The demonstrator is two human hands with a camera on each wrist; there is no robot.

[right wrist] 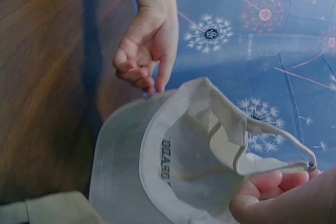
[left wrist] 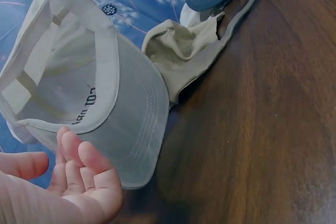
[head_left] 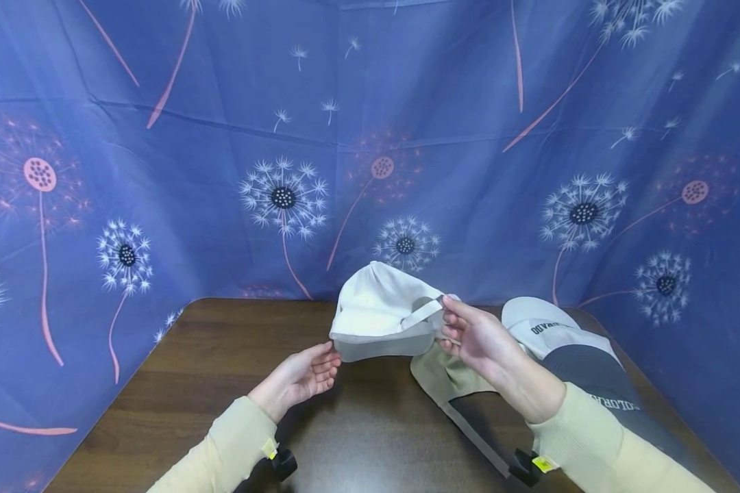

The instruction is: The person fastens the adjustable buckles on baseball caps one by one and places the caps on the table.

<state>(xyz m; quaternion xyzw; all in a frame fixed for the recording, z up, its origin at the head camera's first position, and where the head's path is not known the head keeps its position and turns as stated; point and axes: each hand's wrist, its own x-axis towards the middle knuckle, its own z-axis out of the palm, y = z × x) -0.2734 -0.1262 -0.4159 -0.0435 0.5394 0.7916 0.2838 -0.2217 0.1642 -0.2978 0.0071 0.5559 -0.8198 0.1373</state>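
Observation:
A white baseball cap (head_left: 379, 301) with a grey-looking brim underside (left wrist: 139, 124) is held up above the table, its open inside toward the wrist cameras. Dark lettering shows through inside it. My right hand (head_left: 484, 346) pinches the cap's back strap (head_left: 422, 313) near its buckle, between thumb and fingers. At the brim's other side my left hand (head_left: 302, 375) has its thumb and index fingertips on the edge, apparently in a light pinch, with the other fingers loosely curled. Just behind the right hand lies a khaki cap (left wrist: 178, 51) with a long strap trailing toward me.
On the right side of the brown wooden table (head_left: 191, 383) lie a white lettered cap (head_left: 549, 329) and a dark lettered cap (head_left: 592, 373), overlapping, partly behind the right forearm. A blue dandelion-print cloth (head_left: 370, 103) hangs behind and at both sides.

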